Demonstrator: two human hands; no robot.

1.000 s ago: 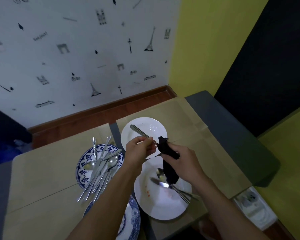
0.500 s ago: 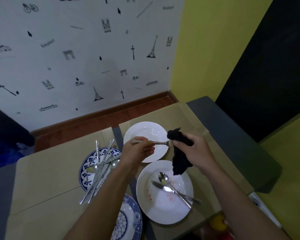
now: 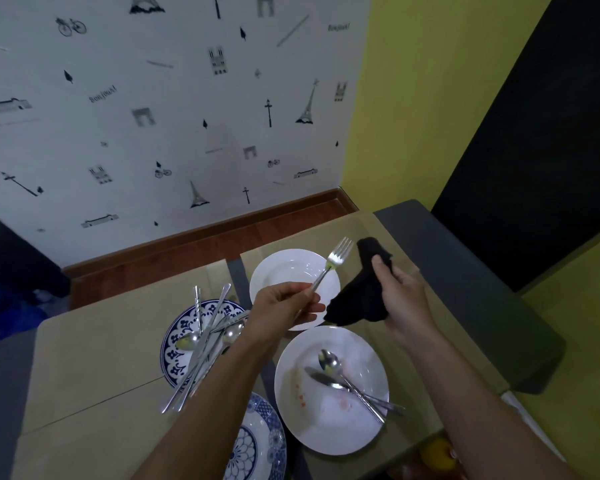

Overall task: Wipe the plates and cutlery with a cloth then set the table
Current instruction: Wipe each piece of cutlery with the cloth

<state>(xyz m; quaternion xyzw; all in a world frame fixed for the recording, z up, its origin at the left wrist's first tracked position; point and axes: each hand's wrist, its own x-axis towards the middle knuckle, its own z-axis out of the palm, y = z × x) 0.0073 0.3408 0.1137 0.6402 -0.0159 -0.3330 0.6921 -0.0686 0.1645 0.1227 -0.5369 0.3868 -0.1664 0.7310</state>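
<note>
A bench (image 3: 94, 362) covered in tan paper sheets is standing against a white wallpaper printed with small black Paris drawings (image 3: 146, 126), with a reddish wooden skirting (image 3: 222, 233) below it and a yellow wall (image 3: 409, 98) to the right.

The left hand (image 3: 281, 310) is pinching the handle of a silver metal fork (image 3: 329, 268) between thumb and curled fingers, above a small round white plate (image 3: 284, 271). The right hand (image 3: 402, 303) is gripping a crumpled black cloth (image 3: 357, 299), fingers wrapped around it.

Half a second ago the fork was lying level with its tines buried in the cloth. Now the tines are free and pointing up toward the far right, and the cloth is hanging just beside the fork, apart from it.

Nearer, a large round white plate (image 3: 357, 427) with reddish smears is carrying a silver spoon (image 3: 328, 360) and a silver knife (image 3: 326, 379), their handles crossing near its right rim. To the left, a blue-and-white patterned plate (image 3: 175, 344) is holding a pile of silver cutlery (image 3: 205, 341) whose handles are overhanging the rim onto the paper. A second blue patterned plate (image 3: 260, 441) is sitting at the near edge, partly under the left forearm.

Bare paper is lying open left of the patterned plates, and a grey strip (image 3: 471, 278) is running along the bench's right side beyond the right hand.
</note>
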